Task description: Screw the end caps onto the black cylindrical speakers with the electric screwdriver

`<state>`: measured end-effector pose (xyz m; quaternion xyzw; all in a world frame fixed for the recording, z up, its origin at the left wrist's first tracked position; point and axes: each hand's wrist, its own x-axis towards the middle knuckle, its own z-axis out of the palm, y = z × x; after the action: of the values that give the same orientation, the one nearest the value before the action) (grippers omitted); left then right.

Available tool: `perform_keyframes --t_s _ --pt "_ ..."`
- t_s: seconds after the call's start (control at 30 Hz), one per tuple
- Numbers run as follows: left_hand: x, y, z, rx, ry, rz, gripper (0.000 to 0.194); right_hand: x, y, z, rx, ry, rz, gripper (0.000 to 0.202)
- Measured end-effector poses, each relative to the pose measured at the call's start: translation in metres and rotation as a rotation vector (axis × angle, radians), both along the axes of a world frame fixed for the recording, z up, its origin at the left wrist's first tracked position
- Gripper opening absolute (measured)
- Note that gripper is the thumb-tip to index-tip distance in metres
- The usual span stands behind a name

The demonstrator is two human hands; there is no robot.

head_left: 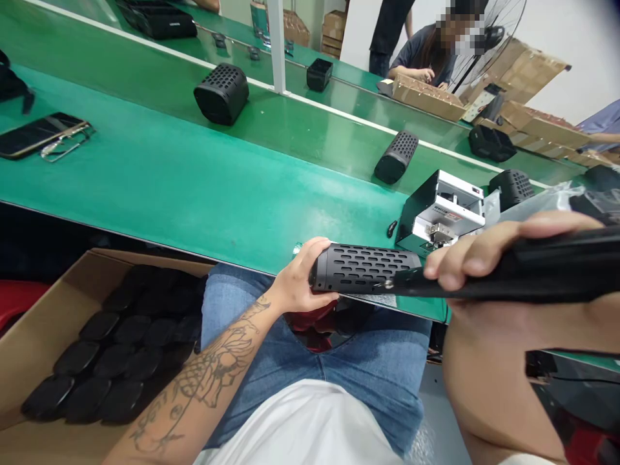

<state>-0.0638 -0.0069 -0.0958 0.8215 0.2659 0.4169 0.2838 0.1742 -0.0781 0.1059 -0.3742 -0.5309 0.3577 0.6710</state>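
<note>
My left hand (299,279) is wrapped round the left end of a black slotted speaker-like housing (368,263), which lies on its side at the table's front edge. My right hand (477,255) grips a long black electric screwdriver (547,266), held almost level. Its tip points left and overlaps the housing's lower right side, with a small shiny spot there; whether they touch I cannot tell. Just behind the housing stands a black-and-white screw feeder (443,210). A small black piece (392,228) lies to the feeder's left.
Several more slotted housings, one at the left (221,93) and one nearer (397,157), sit on the green belt. A phone (41,134) and glasses (68,142) lie at far left. Below left, a carton (53,316) holds rows of black units. A co-worker (426,58) sits opposite.
</note>
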Motion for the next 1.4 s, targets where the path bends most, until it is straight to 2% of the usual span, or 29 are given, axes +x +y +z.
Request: perform_keyframes --t_s 0.13,0.27,0.43,0.63,0.93,1.17,1.27,1.33,1.4 --pt "0.001 0.001 0.001 0.003 -0.046 -0.015 0.102 -0.050 -0.001 -0.002 0.036 -0.011 0.181 0.052" --pt "0.001 0.001 0.001 -0.016 -0.055 -0.016 0.101 -0.073 0.014 -0.019 0.044 0.040 0.263 0.048" --pt "0.000 0.001 0.000 -0.029 -0.058 -0.030 0.105 -0.078 0.027 -0.038 0.060 0.046 0.257 0.050" --pt "0.000 0.002 0.001 -0.044 -0.057 -0.060 0.102 -0.082 0.039 -0.042 0.134 0.051 0.400 0.043" --pt "0.000 0.000 0.005 -0.032 -0.027 -0.033 0.103 -0.084 0.040 -0.045 -0.020 0.044 0.419 0.044" --pt "0.000 -0.001 0.004 -0.008 -0.015 -0.005 0.105 -0.083 0.042 -0.054 0.027 0.018 0.497 0.043" --pt "0.000 -0.004 0.003 0.020 -0.012 0.019 0.103 -0.081 0.032 -0.047 -0.043 -0.020 0.415 0.053" --pt "0.001 -0.011 0.000 0.050 -0.015 0.071 0.101 -0.074 0.022 -0.032 -0.039 -0.021 0.316 0.059" --pt "0.003 -0.024 -0.006 0.106 -0.017 0.179 0.100 -0.061 0.015 -0.011 0.005 0.000 0.210 0.059"
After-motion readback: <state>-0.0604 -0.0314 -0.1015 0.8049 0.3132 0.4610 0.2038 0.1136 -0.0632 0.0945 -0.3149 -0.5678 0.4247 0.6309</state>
